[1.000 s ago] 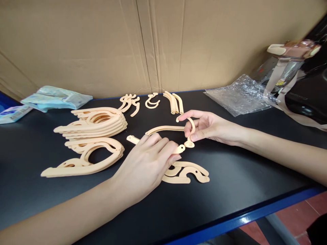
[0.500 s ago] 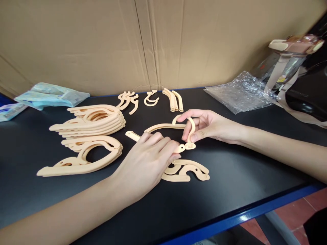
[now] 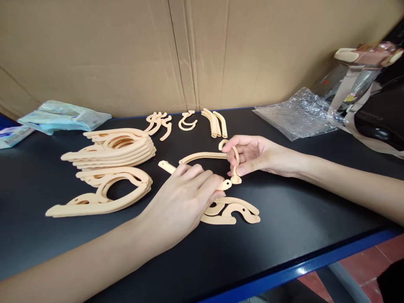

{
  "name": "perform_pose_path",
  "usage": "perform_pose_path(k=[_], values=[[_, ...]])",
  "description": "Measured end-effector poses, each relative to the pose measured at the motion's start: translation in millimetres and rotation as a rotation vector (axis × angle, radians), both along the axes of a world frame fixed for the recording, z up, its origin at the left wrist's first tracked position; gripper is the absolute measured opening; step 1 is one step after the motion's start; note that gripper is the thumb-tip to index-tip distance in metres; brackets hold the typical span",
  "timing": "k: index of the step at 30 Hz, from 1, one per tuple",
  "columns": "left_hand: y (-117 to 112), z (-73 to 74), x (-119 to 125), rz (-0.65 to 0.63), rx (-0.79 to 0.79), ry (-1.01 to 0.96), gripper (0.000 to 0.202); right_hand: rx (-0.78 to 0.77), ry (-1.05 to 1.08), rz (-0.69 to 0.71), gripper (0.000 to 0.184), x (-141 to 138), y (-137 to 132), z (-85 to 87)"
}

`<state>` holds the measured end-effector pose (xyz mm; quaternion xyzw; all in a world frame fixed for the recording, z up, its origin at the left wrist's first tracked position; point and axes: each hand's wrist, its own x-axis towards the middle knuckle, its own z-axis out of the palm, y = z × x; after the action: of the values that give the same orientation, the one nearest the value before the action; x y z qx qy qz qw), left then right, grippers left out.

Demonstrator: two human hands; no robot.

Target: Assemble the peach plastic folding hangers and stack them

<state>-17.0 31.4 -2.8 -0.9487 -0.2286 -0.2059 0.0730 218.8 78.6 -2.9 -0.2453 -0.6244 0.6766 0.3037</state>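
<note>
My left hand (image 3: 186, 193) is closed around a beige hanger arm (image 3: 166, 167), whose two ends stick out on either side of the fingers. Its holed right end is close to the foot of a curved beige hanger hook (image 3: 236, 162), which my right hand (image 3: 252, 155) pinches between thumb and fingers. I cannot tell whether the two pieces touch. Behind the hands lies another curved hanger arm (image 3: 202, 156), partly hidden by the right fingers. In front, beneath the left hand, more hanger pieces (image 3: 241, 210) lie on the black table (image 3: 284, 248).
Stacked folded hangers (image 3: 110, 206) lie at the left. Along the back are loose hooks (image 3: 158, 124), another hook pair (image 3: 187, 122) and several straight arms (image 3: 216, 123). A blue packet (image 3: 66, 117), clear plastic bag (image 3: 293, 113) and strapped bottle (image 3: 356, 71) stand farther out.
The hook in my right hand has turned, so its foot now faces differently beside the hanger arm's end. My left hand keeps its hold, shifted very slightly right in the picture.
</note>
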Motion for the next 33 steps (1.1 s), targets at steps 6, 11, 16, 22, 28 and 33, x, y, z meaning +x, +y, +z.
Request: perform_pose_path(k=[6,11,16,22,28,33], values=[[2.3,-0.3,0.5,0.008,0.002,0.002,0.022,0.005,-0.027,0.034,0.032,-2.6,-1.5,-0.3],[0.7,2.2,-0.4,0.031,0.008,0.014,0.025,-0.027,-0.040,0.019,0.035,-2.7,-3.1,2.0],[0.9,1.8,-0.2,0.031,-0.006,0.021,0.023,-0.062,-0.008,-0.001,0.031,-2.1,-1.9,3.3],[0.1,2.8,3.0,-0.004,0.010,0.027,0.024,-0.037,-0.028,-0.030,0.028,-5.8,-1.8,2.3],[-0.8,2.5,1.5,0.025,0.052,0.019,0.024,-0.078,-0.037,-0.035,0.029,-5.4,-1.3,5.6],[0.2,0.5,0.8,0.030,0.050,0.023,0.025,-0.084,-0.052,-0.026,0.030,-5.8,-0.9,6.1]])
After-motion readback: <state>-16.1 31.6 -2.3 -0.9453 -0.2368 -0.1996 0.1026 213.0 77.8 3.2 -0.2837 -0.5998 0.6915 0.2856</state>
